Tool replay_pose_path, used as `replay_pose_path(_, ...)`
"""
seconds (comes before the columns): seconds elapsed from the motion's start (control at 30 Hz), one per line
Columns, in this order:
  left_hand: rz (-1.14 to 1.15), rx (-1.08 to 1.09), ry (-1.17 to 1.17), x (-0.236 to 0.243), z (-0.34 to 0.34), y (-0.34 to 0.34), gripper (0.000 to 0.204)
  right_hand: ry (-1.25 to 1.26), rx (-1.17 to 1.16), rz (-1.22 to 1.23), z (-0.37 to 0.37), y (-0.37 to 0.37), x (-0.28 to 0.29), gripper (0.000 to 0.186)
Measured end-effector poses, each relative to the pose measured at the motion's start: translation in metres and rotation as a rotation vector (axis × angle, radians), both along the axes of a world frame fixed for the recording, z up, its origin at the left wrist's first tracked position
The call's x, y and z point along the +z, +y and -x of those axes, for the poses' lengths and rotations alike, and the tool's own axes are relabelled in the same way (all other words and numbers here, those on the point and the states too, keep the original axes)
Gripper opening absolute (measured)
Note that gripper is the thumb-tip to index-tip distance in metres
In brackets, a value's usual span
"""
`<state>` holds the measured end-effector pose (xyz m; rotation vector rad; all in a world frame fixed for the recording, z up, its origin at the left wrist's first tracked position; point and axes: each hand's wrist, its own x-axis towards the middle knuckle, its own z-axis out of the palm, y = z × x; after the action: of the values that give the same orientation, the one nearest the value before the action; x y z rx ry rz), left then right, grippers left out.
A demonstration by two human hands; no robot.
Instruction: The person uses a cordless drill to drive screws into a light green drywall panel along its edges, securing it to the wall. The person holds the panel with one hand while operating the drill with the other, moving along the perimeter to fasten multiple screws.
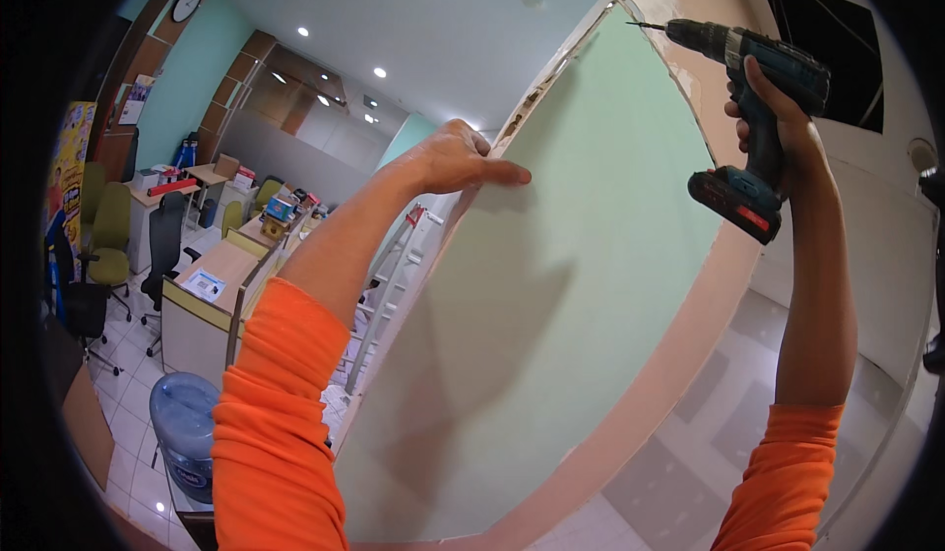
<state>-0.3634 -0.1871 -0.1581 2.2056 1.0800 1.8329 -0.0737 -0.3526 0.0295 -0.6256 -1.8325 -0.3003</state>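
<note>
My right hand (785, 110) is raised at the upper right, wrapped around the handle of a dark teal and black cordless drill (792, 71). The drill lies nearly level, and its thin bit points left, close to the top corner of a pale green wall panel (591, 216). My left hand (458, 157) grips the panel's left edge. Its thumb lies on the green face, while its other fingers are mostly hidden behind the edge. Along the panel's upper left, the edge (536, 89) looks rough and broken. Orange sleeves cover both my arms up to the forearms.
Left of the panel stands an aluminium ladder (394, 275). A large blue water bottle (184, 418) is at the lower left, near my left sleeve. Beyond are desks (212, 280) and office chairs (167, 231). A dark opening (837, 49) shows behind the drill.
</note>
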Motion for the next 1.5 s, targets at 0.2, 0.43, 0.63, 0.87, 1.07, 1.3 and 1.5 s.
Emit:
replay_pose_path(0.2,-0.051,0.037,-0.046,-0.001,-0.001,0.011,0.071,-0.042,-0.033,0.009,0.008,0.003,0.017,0.062)
replay_pose_path(0.43,-0.074,0.070,-0.088,-0.002,-0.002,0.022,0.068,-0.047,-0.061,-0.025,0.008,0.008,0.024,0.061)
replay_pose_path(0.63,-0.082,0.053,-0.088,-0.002,-0.003,0.018,0.067,-0.076,-0.063,-0.024,0.008,0.008,0.026,0.062)
replay_pose_path(0.87,-0.061,-0.051,-0.084,-0.002,-0.002,0.014,0.066,-0.083,-0.108,-0.042,0.009,0.010,0.032,0.065)
replay_pose_path(1.07,-0.053,-0.048,-0.062,-0.007,-0.001,0.016,0.062,-0.168,-0.187,-0.025,0.010,0.007,0.037,0.063)
replay_pose_path(1.3,-0.140,-0.068,-0.097,-0.007,-0.002,0.025,0.063,-0.184,-0.147,0.054,0.019,0.003,0.032,0.053)
replay_pose_path(1.5,-0.192,0.017,-0.133,-0.007,-0.003,0.028,0.063,-0.164,-0.281,-0.060,0.018,0.007,0.039,0.047)
